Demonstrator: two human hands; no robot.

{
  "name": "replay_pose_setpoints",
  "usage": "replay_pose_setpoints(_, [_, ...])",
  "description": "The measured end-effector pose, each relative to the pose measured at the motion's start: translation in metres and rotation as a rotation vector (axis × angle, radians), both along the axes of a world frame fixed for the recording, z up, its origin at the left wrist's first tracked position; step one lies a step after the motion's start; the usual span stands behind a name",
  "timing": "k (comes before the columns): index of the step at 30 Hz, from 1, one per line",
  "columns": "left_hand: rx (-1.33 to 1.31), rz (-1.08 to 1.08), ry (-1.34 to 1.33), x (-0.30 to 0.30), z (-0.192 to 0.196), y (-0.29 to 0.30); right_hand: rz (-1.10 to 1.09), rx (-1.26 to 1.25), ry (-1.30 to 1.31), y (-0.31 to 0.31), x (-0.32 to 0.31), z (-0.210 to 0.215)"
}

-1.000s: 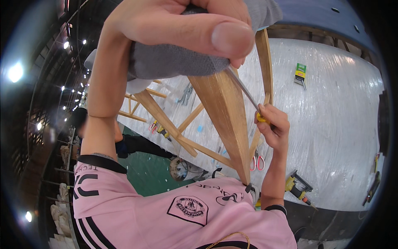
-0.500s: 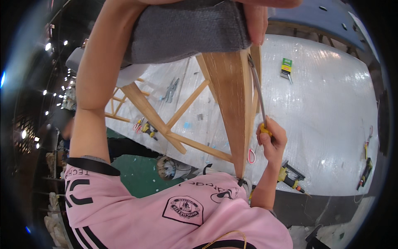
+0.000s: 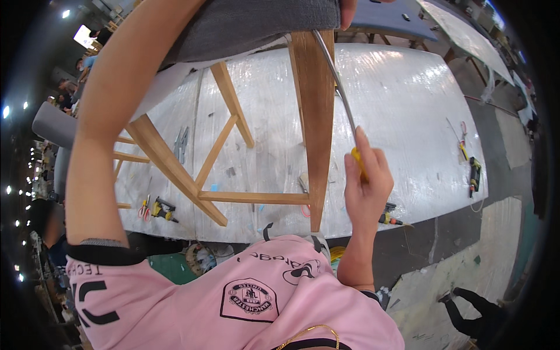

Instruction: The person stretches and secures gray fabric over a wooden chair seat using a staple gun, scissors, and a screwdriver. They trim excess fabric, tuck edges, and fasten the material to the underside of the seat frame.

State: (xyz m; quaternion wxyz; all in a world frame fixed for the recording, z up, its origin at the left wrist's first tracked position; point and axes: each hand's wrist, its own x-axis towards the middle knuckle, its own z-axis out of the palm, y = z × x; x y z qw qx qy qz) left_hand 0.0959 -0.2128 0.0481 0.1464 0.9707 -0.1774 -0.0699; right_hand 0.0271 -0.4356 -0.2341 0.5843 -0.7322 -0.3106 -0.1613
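A chair with a grey upholstered seat [image 3: 262, 17] and wooden legs is tilted up in front of me. My right hand [image 3: 371, 181] is closed around the yellow handle of a screwdriver [image 3: 343, 87]. Its long metal shank slants up to the left, its tip at the seat's lower edge beside the top of the nearest wooden leg [image 3: 319, 128]. Reaching over the seat, my left arm leaves the top of the picture. Only some fingers of my left hand [image 3: 348, 11] show, pressed against the seat's right corner; the rest is cut off.
A table covered in clear plastic film [image 3: 402, 134] lies beneath the chair. On it are red-handled scissors [image 3: 144, 209], a black-and-yellow power tool [image 3: 164, 210] and another such tool [image 3: 475, 175] at the right. A second grey chair [image 3: 55, 124] stands left. A person's dark-clothed legs [image 3: 475, 315] show lower right.
The whole view has shifted, bringing in more floor and another table at the right. The screwdriver leans further left at its tip, which still meets the seat edge by the leg.
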Motion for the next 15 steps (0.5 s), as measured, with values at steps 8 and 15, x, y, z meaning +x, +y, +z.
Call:
replay_pose_setpoints(8, [0.025, -0.137, 0.001, 0.016, 0.000, 0.019, -0.034, -0.082, -0.031, -0.009, 0.006, 0.007])
replay_pose_setpoints(15, [0.052, -0.035, -0.010, 0.004, 0.004, 0.007, -0.033, 0.041, 0.048, 0.010, -0.005, 0.005])
